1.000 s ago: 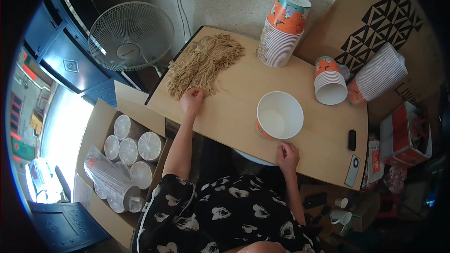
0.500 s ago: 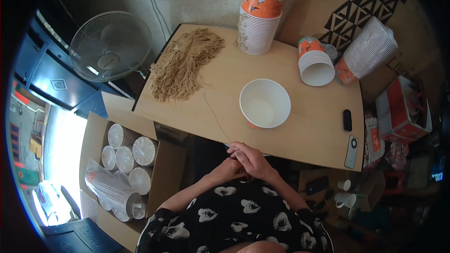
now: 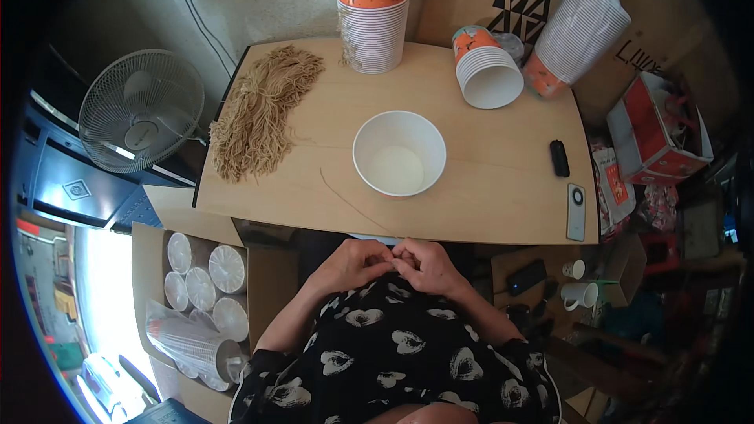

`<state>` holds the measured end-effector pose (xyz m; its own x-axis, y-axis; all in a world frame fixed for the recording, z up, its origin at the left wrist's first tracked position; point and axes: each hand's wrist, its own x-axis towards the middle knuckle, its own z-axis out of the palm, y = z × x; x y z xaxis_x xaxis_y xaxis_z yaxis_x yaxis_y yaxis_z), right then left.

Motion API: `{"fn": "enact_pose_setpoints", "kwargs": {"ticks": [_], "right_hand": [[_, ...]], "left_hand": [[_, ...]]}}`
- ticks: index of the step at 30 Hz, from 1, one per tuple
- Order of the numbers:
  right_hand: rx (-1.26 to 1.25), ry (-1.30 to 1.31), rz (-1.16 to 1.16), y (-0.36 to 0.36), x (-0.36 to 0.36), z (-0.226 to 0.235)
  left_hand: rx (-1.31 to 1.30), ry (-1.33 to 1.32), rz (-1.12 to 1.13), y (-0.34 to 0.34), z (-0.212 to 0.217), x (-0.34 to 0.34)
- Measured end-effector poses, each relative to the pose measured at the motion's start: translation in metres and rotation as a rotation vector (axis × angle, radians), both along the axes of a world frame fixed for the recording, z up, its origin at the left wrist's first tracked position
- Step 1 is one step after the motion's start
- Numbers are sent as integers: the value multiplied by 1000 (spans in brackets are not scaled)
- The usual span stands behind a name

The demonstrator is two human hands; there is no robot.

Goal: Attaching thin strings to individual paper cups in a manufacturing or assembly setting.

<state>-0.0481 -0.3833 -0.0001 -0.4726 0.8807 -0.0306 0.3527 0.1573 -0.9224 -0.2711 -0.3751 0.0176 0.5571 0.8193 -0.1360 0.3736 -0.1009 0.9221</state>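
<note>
Pinching narrowly beside the pale wooden desk's (image 3: 495, 180) near edge, both hands' fingers (image 3: 410, 250) obscure any hold on the thin tan strand (image 3: 339, 195).

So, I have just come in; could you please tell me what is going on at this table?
A person has the left hand and right hand together at the near edge of the table, fingertips meeting. A loose tan strand runs across the tabletop toward them; whether they grip it is too small to tell. A bundle of similar strands lies at the left, and an open white tub stands near the middle, touched by neither hand.
</note>
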Motion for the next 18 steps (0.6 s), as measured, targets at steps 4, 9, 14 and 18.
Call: {"fn": "enact_pose_setpoints", "kwargs": {"ticks": [4, 9, 14, 18], "right_hand": [[-1, 153, -17, 1, 15, -2], [-205, 299, -131, 0, 64, -2], [-83, 514, -516, 2, 98, 25], [85, 489, -602, 8, 80, 45]], "left_hand": [[-97, -45, 58, 5, -4, 10], [130, -63, 73, 18, 16, 29], [976, 230, 305, 53, 35, 74], [971, 447, 303, 89, 9, 92]]}}
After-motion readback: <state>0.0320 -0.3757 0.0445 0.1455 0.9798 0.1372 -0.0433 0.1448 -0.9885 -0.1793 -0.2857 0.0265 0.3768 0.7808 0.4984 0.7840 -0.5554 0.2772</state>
